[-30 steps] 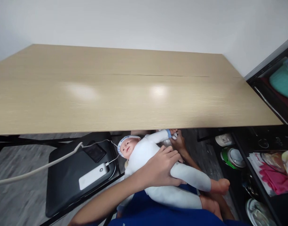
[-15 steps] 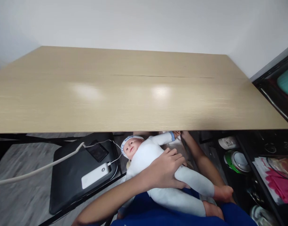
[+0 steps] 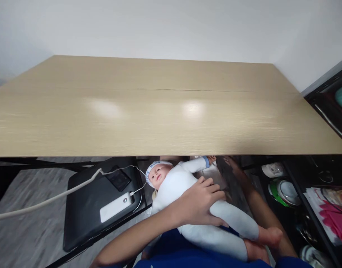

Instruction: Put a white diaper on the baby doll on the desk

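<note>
The doll (image 3: 175, 186) has been let go at its outstretched arm by the right hand (image 3: 231, 162), whose half-hidden fingers I cannot read. It lies across the lap (image 3: 198, 257), head toward ten o'clock, the left hand (image 3: 205, 201) clasping its hip, probably for steadiness; the tabletop (image 3: 159, 123) is at twelve.

The doll (image 3: 175, 183) is white-clad, with a blue cuff (image 3: 206, 162) and a white, blue-lettered headband (image 3: 149, 174)

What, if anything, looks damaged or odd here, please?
A thin dark line breaks the otherwise smooth tabletop toward the back, perhaps a crack or open seam. The doll under the left hand looks undamaged.
</note>
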Demonstrator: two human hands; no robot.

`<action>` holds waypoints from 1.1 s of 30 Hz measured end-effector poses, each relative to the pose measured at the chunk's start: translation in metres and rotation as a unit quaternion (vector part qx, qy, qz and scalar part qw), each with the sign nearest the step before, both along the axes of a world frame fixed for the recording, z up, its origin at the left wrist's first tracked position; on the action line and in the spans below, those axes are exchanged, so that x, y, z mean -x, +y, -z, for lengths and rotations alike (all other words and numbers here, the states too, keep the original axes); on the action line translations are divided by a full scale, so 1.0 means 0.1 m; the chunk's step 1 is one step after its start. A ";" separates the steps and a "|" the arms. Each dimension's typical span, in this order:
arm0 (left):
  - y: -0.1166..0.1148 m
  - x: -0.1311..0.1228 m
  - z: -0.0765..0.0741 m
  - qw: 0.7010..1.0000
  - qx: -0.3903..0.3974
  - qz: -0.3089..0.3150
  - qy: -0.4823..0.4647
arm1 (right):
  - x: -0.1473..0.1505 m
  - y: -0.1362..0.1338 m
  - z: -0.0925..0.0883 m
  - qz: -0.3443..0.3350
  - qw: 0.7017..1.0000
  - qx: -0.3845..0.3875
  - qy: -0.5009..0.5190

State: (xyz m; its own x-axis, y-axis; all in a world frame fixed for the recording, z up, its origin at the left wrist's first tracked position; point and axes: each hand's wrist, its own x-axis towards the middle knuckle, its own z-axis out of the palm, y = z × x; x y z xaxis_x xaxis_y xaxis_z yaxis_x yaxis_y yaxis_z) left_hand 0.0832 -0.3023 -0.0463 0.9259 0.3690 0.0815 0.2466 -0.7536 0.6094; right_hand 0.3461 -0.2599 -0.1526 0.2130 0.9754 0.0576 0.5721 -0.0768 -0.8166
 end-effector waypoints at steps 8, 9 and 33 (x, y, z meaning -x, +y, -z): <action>-0.03 0.00 0.03 0.998 -0.050 0.046 -0.009 | 0.11 -0.67 -0.45 -0.097 0.995 -0.004 0.026; -0.04 0.00 0.04 0.997 -0.057 0.049 -0.011 | 0.25 -0.65 -0.55 -0.160 0.987 -0.002 0.012; -1.23 1.64 0.87 0.752 0.292 -0.589 -0.037 | 1.19 -0.03 -1.25 -0.382 0.902 0.020 -0.201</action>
